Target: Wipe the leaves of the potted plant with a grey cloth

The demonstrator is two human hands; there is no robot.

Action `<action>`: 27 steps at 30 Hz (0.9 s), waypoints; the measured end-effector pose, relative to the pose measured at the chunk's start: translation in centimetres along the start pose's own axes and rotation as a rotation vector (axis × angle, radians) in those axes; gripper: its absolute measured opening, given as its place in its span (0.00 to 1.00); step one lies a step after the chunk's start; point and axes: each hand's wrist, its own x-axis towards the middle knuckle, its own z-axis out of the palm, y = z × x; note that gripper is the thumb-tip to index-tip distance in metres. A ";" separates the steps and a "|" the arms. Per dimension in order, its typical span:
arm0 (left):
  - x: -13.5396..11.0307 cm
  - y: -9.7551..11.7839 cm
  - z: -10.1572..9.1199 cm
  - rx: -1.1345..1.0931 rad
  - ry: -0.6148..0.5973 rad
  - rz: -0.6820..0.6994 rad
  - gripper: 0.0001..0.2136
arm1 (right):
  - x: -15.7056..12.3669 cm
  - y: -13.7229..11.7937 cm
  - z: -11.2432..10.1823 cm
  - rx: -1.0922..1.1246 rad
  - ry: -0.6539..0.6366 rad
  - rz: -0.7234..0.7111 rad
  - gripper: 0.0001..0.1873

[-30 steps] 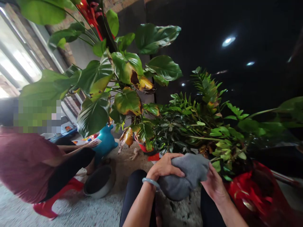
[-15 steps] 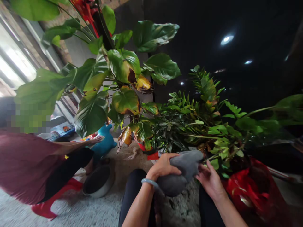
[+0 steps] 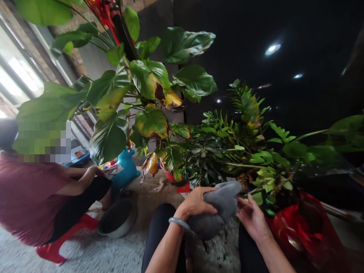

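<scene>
A soft grey fabric piece (image 3: 217, 208), folded and bulging with a notched top edge, is held above my lap. My left hand (image 3: 196, 203), with a pale bangle on its wrist, is wrapped over its left side, thumb and fingers pressed into the fabric. Close by the right edge is my right hand (image 3: 253, 220), its fingers curled. Whatever lies between those fingertips is too small or hidden to make out. Both my knees, in dark trousers, show on either side of the fabric.
Ahead stand a large-leaved plant (image 3: 150, 121) and bushy green plants (image 3: 216, 140). A red bag (image 3: 298, 227) lies at my right. To the left, a person (image 3: 34, 197) sits on a red stool (image 3: 71, 235) by a grey bucket (image 3: 118, 220) and a blue toy animal (image 3: 126, 168).
The grey fabric has tilted slightly and moved a little left between my hands. On the left, the seated person has drawn an outstretched arm back, and their hands are now closer to their body.
</scene>
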 end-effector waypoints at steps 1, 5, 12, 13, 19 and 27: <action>-0.6 0.4 -0.4 -0.051 0.012 0.039 0.30 | 0.1 0.0 -0.1 0.010 -0.003 0.006 0.21; -0.8 3.5 -4.3 -0.251 0.510 0.257 0.30 | 0.2 0.0 -0.1 -0.009 0.010 0.005 0.27; -0.3 -0.4 -2.6 -0.123 0.628 -0.055 0.27 | 0.1 0.1 0.1 -0.050 0.004 -0.006 0.26; -0.8 -1.4 -1.4 -0.122 0.498 -0.079 0.26 | 0.1 0.1 0.0 -0.057 0.002 -0.005 0.26; -2.3 -0.5 -1.1 -0.295 0.642 0.084 0.28 | 0.0 -0.1 0.1 -0.069 -0.011 0.004 0.27; 0.7 0.2 -2.2 -0.383 0.759 0.108 0.24 | 0.0 0.2 0.5 -0.077 0.007 -0.020 0.26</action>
